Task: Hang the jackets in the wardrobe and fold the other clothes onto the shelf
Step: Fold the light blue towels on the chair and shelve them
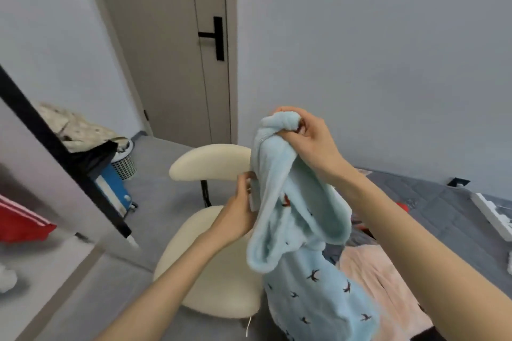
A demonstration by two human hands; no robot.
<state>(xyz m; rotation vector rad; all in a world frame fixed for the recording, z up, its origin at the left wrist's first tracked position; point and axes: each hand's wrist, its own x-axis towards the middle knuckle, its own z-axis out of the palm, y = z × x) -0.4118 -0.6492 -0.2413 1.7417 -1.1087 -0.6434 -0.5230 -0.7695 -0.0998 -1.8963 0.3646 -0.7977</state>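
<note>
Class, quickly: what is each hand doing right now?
Left hand: holds the edge of the blue fleece garment.
Right hand: grips its bunched top.

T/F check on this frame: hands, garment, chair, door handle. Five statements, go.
1. The right hand has its grip on the top of the blue garment. True.
2. The blue garment is plain. False: dark bird shapes dot it.
3. A cream chair stands behind the blue garment. True.
4. The door handle is white. False: it is black.
5. The left hand hangs idle. False: it holds the blue garment's edge.
</note>
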